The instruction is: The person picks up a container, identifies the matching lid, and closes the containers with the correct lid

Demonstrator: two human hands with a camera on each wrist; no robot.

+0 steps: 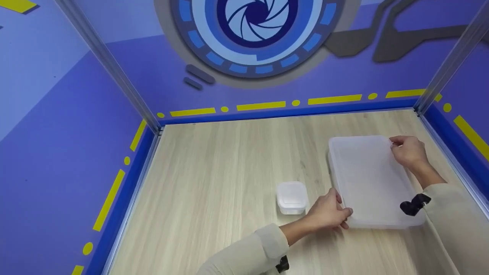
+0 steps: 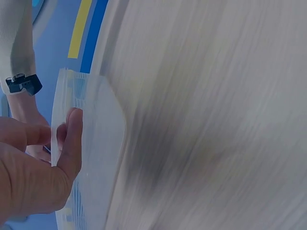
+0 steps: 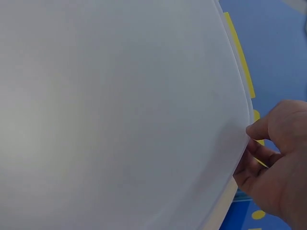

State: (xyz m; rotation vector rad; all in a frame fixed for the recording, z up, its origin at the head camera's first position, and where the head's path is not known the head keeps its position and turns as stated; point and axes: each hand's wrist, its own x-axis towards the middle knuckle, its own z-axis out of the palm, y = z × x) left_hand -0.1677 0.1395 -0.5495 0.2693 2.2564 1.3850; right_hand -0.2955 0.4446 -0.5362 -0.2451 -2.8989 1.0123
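A large, flat, translucent plastic storage box (image 1: 370,179) with a whitish lid (image 3: 144,105) lies on the right side of the table. My left hand (image 1: 327,212) grips its rim near the front left corner. In the left wrist view, the thumb lies over the lid's edge and the curled fingers touch the ribbed side wall (image 2: 103,129). At the far right corner, my right hand (image 1: 410,152) pinches the edge, thumb on top and fingers partly hidden beneath. Just left of my left hand stands a small lidded plastic container (image 1: 292,197).
The wood-grain table (image 1: 214,175) is bordered by a blue printed back wall (image 1: 133,72) and side walls. Metal corner posts (image 1: 110,65) rise at the back. A black wrist camera (image 1: 415,204) on the right sleeve hangs over the box.
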